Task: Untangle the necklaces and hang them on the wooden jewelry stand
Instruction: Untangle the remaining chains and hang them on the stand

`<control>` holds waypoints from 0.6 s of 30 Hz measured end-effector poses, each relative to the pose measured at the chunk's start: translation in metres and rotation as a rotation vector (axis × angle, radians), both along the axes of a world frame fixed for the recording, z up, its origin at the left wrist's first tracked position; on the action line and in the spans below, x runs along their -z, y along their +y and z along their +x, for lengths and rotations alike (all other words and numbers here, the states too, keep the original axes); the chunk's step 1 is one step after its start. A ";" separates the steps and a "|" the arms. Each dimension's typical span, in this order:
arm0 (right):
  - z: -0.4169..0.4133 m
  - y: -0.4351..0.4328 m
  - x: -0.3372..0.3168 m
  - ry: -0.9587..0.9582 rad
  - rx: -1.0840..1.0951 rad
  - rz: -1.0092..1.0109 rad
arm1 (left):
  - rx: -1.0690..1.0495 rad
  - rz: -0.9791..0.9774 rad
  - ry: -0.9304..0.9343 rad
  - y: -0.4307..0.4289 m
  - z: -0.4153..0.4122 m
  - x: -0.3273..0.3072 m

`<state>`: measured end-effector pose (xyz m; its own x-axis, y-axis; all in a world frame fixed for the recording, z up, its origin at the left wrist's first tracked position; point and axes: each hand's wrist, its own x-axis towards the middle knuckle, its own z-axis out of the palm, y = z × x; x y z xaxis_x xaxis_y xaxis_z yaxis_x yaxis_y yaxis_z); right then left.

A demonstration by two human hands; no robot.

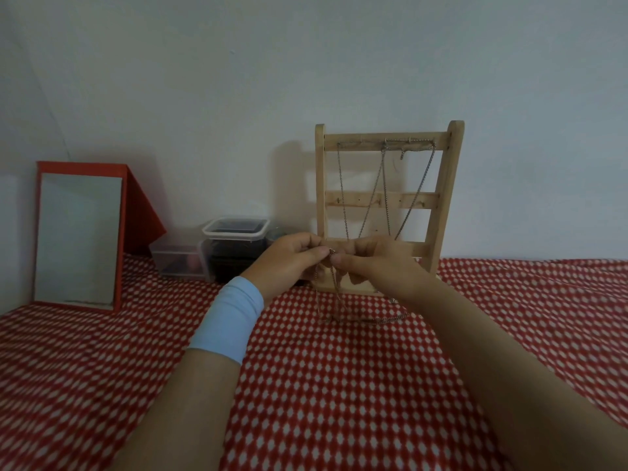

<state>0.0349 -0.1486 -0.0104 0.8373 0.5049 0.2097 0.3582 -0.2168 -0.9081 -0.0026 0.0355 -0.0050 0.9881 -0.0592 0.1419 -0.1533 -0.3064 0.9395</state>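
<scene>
Two chains (380, 185) already hang on the wooden stand (441, 202), while the left hand (292, 256) and right hand (377, 260) both pinch another necklace (334, 287), its tail trailing on the bedcover (339, 385), apparently still unhung.

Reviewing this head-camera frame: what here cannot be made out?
Head view, all items:
1. What the left hand and right hand pinch on the chain: too small, covered by fingertips.
2. Wooden stand, bottom rail: hidden behind both hands.
3. Clear container, contents: dark, blurred.
4. Whether the chain on the cloth is tangled: too fine.
</scene>
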 end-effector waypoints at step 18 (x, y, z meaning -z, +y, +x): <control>0.004 -0.004 -0.004 0.183 -0.093 0.130 | 0.135 -0.194 0.079 -0.002 -0.005 -0.002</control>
